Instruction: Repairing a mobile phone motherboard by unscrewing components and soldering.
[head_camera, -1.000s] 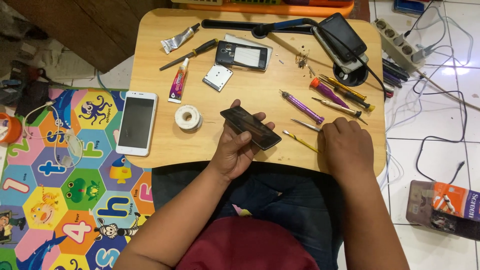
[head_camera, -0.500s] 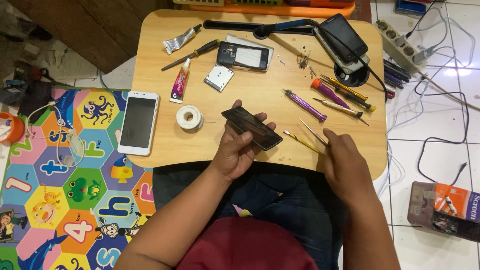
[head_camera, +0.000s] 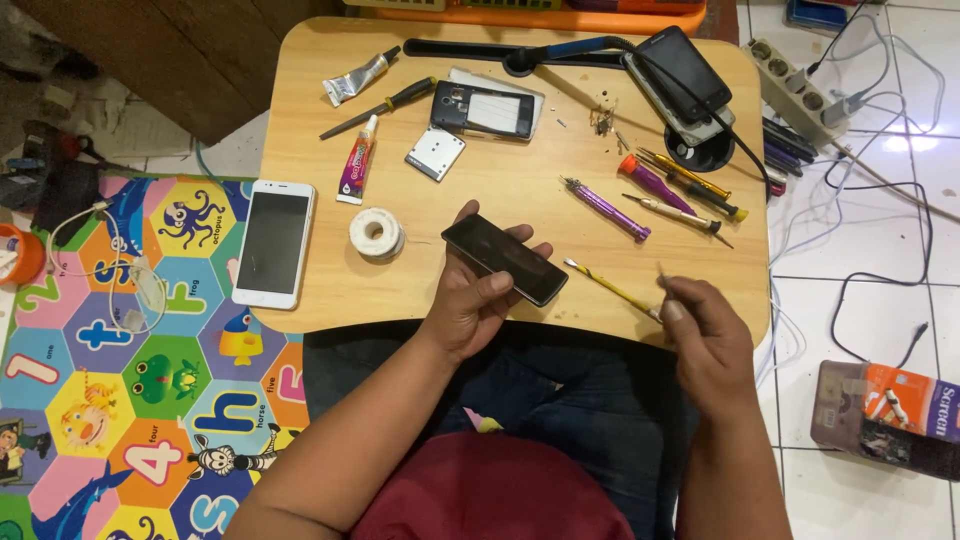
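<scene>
1 wooden lap table (head_camera: 300, 120) fills the middle of the head view, set across the person's lap, with a coloured alphabet play mat (head_camera: 110, 400) on the floor to its left and white tiles to its right. 2 hands work over the near edge, well apart from each other. Left hand (head_camera: 470, 300) is clamped around a dark phone (head_camera: 505, 259), fingers under it and thumb on the near side, holding it tilted just above the tabletop. Right hand (head_camera: 705, 335) is pinched shut on a thin tool (head_camera: 663, 275) near the table's near right corner; what kind of tool it is can't be told. 1 yellow-handled pick (head_camera: 605, 285) lies on the table between the 2 hands, its near end just beside the right fingers; touching or not, can't tell.

White phone (head_camera: 274, 243) lies face up at the table's left edge, partly overhanging. Black phone frame (head_camera: 484, 110) sits at the far middle, with a small silver back plate (head_camera: 435, 154) just beside it. Another dark phone (head_camera: 685, 75) rests on a stand at the far right. Purple screwdriver (head_camera: 605, 208) and 3 more drivers (head_camera: 680, 190) lie right of centre. Solder spool (head_camera: 376, 234) sits left of the held phone, glue tube (head_camera: 357, 160) beyond it. Power strip (head_camera: 800, 80) on the tiles at right
</scene>
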